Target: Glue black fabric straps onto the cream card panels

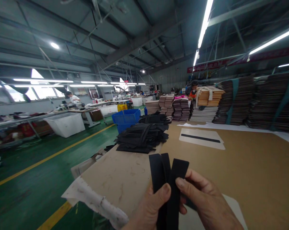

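Note:
Upright above the table's near edge, black strips are pinched in my left hand, its thumb across their front. Another black strip, just to the right, is gripped between the thumb and fingers of my right hand. The strips spread apart at the top and come together lower down, where their ends leave the view. Beyond the hands lies a large pile of black strips. A single dark strip rests on a pale sheet farther back on the table.
The brown table spans the right side. Tall stacks of layered material line its back. A blue bin stands behind the pile, and a white bin is on the green floor. One person works far left; another is behind the stacks.

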